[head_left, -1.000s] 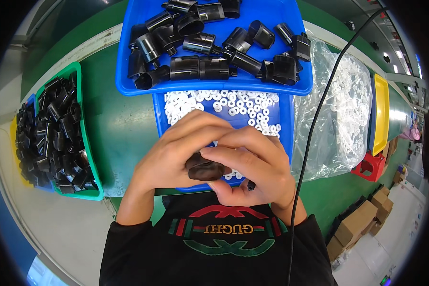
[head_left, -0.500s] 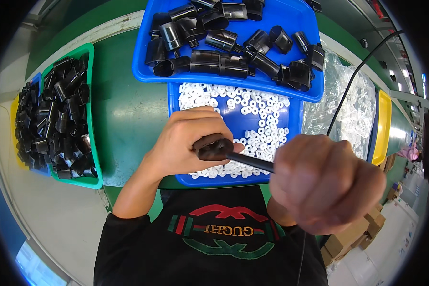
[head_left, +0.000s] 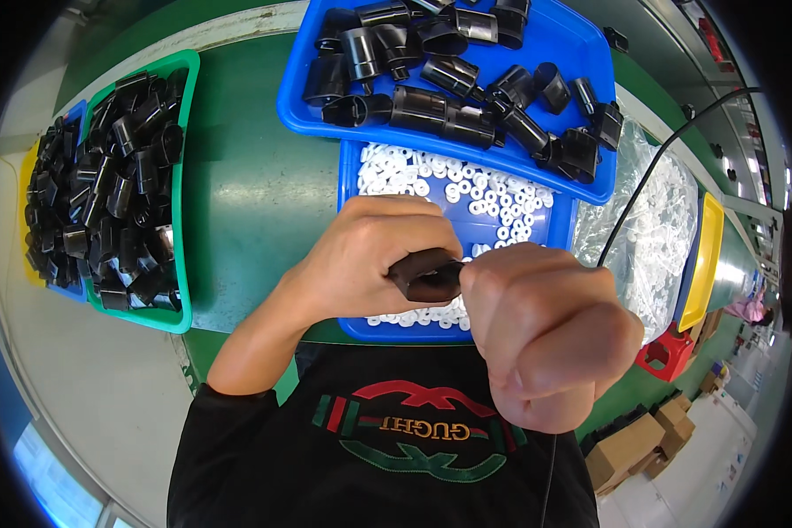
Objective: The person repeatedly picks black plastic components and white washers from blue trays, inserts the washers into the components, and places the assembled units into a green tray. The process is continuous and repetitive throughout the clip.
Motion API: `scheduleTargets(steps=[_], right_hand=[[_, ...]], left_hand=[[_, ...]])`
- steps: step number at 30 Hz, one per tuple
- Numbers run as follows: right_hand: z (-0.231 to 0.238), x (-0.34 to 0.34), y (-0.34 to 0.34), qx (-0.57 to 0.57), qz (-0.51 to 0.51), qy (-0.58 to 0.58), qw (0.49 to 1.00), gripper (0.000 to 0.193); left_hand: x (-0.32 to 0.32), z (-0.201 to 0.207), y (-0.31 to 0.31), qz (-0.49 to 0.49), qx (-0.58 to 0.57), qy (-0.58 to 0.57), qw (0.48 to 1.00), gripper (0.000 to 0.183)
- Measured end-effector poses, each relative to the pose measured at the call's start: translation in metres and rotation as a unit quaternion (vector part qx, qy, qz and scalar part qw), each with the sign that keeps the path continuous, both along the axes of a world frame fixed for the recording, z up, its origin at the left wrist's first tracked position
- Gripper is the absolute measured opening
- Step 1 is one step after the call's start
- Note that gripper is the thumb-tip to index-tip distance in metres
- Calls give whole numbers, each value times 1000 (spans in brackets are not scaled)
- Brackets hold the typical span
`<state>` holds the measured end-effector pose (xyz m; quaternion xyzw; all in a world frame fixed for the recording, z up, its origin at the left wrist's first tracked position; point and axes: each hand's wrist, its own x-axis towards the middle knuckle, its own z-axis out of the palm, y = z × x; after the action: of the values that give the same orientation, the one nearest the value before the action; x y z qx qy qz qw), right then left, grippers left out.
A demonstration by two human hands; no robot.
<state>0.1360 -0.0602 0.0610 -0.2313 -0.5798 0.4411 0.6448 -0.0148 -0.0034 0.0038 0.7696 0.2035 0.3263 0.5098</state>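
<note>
My left hand (head_left: 370,242) is closed round a hollow black plastic part (head_left: 421,275), its open mouth turned toward my right hand. Closed in a fist, my right hand (head_left: 550,326) presses right up against that mouth. It grips a thin black rod, now almost wholly hidden between the fist and the part; how deep the rod sits in the part cannot be seen. Beneath both hands lies a blue tray (head_left: 349,180) of small white rings (head_left: 493,201). Several similar black parts (head_left: 449,75) lie in a second blue tray (head_left: 299,101) just beyond, overlapping the first.
To the left, a green bin (head_left: 187,176) is heaped with black parts, beside another full bin (head_left: 57,211). A clear plastic bag (head_left: 634,229) and a yellow tray (head_left: 706,246) lie to the right. A black cable (head_left: 647,167) arches down toward my right hand.
My right fist has moved left against the black part, and the rod's shaft, visible before, is nearly out of sight. The trays appear shifted slightly right in the view.
</note>
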Motion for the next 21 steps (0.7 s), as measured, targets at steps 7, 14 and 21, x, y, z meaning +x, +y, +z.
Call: scheduleTargets(steps=[7,14,21], right_hand=[[-2,0,2,14,7,-5,1000,17],[-1,-4,-4,-10,-2,20,1000,19],[-20,-10,-2,-13,-37,33,999,27]], left_hand=[[-1,3,-1,-1,-8,-4,1000,26],[-1,1,-2,-2,-1,-19,1000,26],[-2,1,5,5,90,7,996,27]])
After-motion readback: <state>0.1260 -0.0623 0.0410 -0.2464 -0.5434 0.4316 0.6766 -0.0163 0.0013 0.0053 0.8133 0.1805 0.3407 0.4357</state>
